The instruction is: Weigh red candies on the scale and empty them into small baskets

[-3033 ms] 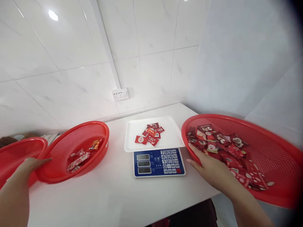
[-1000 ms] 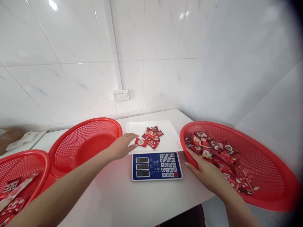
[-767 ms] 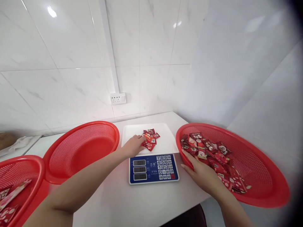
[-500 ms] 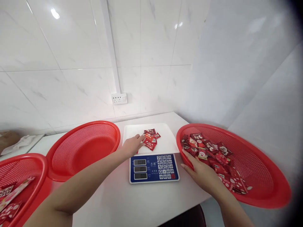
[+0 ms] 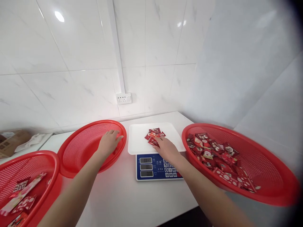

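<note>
My left hand (image 5: 108, 142) lies palm down inside the empty red mesh basket (image 5: 80, 151), by its right rim, with the fingers loosely stretched and nothing seen in them. My right hand (image 5: 166, 148) rests on the white tray (image 5: 139, 143) of the blue digital scale (image 5: 151, 167). Its fingertips are pressed together on the near edge of a small pile of red candy packets (image 5: 155, 132). To the right, a large red basket (image 5: 239, 130) holds several more red candy packets (image 5: 213, 151).
A third red basket (image 5: 30, 156) at the lower left holds a few packets (image 5: 21, 195). A wall socket (image 5: 124, 98) sits above the white counter (image 5: 123, 195). A cardboard box (image 5: 10, 143) and a cloth (image 5: 33, 140) lie at the far left. Tiled walls close the corner.
My left hand has left the tray's candy pile and moved left into the empty basket. My right hand has left the big basket's rim and come onto the tray's packets.
</note>
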Available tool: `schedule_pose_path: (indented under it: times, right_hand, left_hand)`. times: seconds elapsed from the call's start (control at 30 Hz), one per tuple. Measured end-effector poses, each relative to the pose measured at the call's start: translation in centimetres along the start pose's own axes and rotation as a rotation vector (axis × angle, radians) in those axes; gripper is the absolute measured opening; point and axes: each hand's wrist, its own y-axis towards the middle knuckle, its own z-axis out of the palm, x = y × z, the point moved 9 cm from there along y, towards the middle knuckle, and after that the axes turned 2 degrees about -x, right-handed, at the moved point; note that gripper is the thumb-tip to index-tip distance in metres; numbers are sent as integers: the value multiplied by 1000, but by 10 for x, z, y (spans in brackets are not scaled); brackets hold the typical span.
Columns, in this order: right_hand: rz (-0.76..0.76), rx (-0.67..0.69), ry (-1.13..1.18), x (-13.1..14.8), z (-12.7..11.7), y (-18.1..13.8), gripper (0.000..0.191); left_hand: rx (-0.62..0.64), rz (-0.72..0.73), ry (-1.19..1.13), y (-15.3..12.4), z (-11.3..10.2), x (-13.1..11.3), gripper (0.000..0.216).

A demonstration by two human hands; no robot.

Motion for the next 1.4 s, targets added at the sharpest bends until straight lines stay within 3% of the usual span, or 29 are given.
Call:
schedule_pose_path:
  times: [0.17,0.3,0.47,0.6,0.67,0.8,0.9,1.0,1.13,1.33,1.4]
  right_hand:
    - [10,57,-46,-3,14,19,33]
    - [14,48,-35,1,9,26,25]
    - [-74,49,137,48,-1,51,33]
    - [-254,41,506,87,-21,73,52]
    - [-216,6,437,78,-31,79,56]
    - [-14,70,-12,28,-28,73,44]
    - [12,133,-85,6,-14,62,32]
    - [8,134,-98,2,-5,59,26]
    - [-9,72,-30,26,-12,71,34]
    - [-299,63,695,104,-48,83,69]
    - [-326,90,583,102,-50,79,63]
  left_hand:
    - [32,45,-32,-49,-3,-14,43]
    - [147,-56,111,-79,18,-4,47]
    - [123,-45,182,-87,38,0,44]
    - [51,-2,188,-89,42,2,44]
    - [-15,63,167,-92,39,0,42]
    - [-157,163,118,-100,31,-1,38]
    - [-186,174,110,-101,32,1,37]
    - [-187,180,113,-101,34,1,36]
    - [-193,180,130,-100,34,0,35]
    - [-206,195,130,-101,34,0,34]
    - [-201,196,122,-101,34,0,34]
